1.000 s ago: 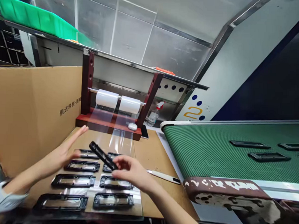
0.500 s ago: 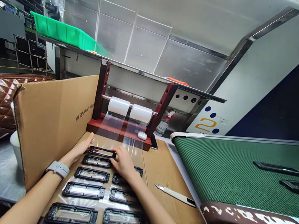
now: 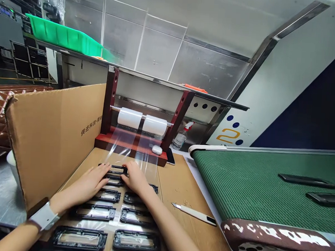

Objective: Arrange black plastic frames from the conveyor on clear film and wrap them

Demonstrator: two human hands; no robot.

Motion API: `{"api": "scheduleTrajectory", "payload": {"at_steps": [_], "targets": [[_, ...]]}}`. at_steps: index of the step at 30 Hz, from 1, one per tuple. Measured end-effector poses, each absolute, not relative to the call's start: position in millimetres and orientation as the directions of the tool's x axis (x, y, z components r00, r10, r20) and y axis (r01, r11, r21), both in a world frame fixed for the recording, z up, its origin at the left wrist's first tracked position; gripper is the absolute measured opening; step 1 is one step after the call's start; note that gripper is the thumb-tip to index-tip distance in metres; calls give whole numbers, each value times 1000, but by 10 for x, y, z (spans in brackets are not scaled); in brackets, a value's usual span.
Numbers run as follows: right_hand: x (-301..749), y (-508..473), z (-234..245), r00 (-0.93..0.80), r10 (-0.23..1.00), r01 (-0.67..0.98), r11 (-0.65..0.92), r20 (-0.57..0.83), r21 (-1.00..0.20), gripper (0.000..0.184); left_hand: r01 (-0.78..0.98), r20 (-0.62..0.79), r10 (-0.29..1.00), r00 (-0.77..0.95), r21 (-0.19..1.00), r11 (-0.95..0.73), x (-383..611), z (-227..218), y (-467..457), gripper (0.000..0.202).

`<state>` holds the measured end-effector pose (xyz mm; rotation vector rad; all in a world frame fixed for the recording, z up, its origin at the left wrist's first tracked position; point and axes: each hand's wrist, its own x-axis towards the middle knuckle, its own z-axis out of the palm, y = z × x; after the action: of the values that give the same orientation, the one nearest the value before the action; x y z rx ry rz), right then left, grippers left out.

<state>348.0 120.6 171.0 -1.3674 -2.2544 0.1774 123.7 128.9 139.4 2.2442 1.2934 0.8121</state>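
Rows of black plastic frames with long openings lie on clear film over cardboard. At the farthest frame in the left row [image 3: 117, 170], my right hand [image 3: 136, 179] has its thumb and fingers around the right end. My left hand [image 3: 93, 183] lies over that frame's left end, fingers stretched and thumb apart, partly covering the frames below. A nearer frame [image 3: 79, 238] and its neighbour [image 3: 136, 241] lie flat near the bottom. Two rolls of clear film, a left roll [image 3: 130, 118] and a right roll [image 3: 155, 125], hang on a rod behind my hands.
A cardboard panel [image 3: 54, 134] stands left. Right of the frames lies a craft knife [image 3: 193, 213], blade toward the film. A white case [image 3: 157, 150] sits on the wooden roll stand [image 3: 127, 144]. A spray bottle [image 3: 180, 138] stands behind. The green conveyor [image 3: 254, 182] carries two black parts.
My left hand has come right and down from beside the cardboard panel onto the frame's left end. My right hand keeps its place at the right end. The whole view has shifted slightly.
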Motion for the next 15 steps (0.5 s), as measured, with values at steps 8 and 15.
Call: {"api": "scheduleTrajectory", "payload": {"at_steps": [8, 15], "targets": [[4047, 747, 2008, -259, 900, 897, 359, 352, -258, 31, 763, 163, 866, 473, 416, -495, 1236, 1284, 1196, 64], [5120, -159, 1904, -3, 981, 999, 12, 193, -47, 34, 800, 135, 873, 469, 355, -484, 1233, 1332, 1239, 70]]}}
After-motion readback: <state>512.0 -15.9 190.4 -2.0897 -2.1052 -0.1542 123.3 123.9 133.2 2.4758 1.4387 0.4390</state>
